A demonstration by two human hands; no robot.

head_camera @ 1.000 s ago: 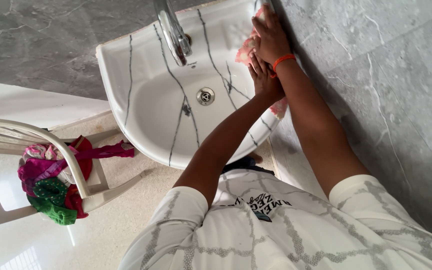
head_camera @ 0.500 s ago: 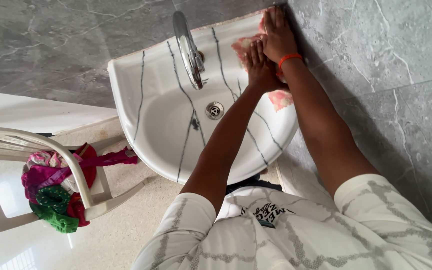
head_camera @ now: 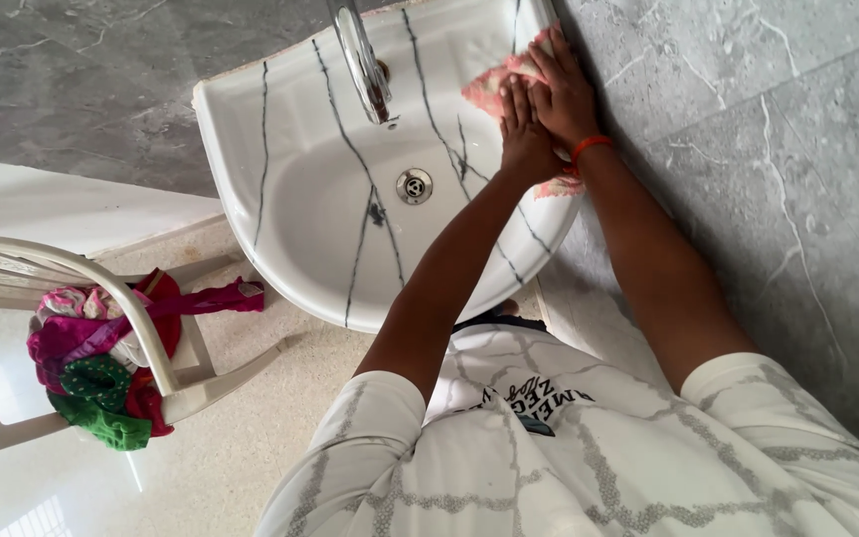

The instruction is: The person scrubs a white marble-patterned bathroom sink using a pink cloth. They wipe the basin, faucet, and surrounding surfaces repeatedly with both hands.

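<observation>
A white wash basin (head_camera: 280, 169) with dark marble-like veins hangs on the grey wall. A pink cloth (head_camera: 492, 89) lies on its right rim. My left hand (head_camera: 523, 134) presses flat on the cloth, fingers together. My right hand (head_camera: 564, 91), with an orange band at the wrist, lies flat on the same cloth beside it, against the grey wall. Most of the cloth is hidden under both hands; a corner shows below the wrist.
A chrome tap (head_camera: 363, 60) juts over the bowl, with the drain (head_camera: 415, 186) below it. A white plastic chair (head_camera: 166, 358) at the left holds a heap of pink, red and green clothes (head_camera: 96, 368). Grey marble wall tiles (head_camera: 748, 179) stand at the right.
Both hands slid with the cloth along the right rim, first toward the back corner by the wall, then back toward me. The view shifted with my head.
</observation>
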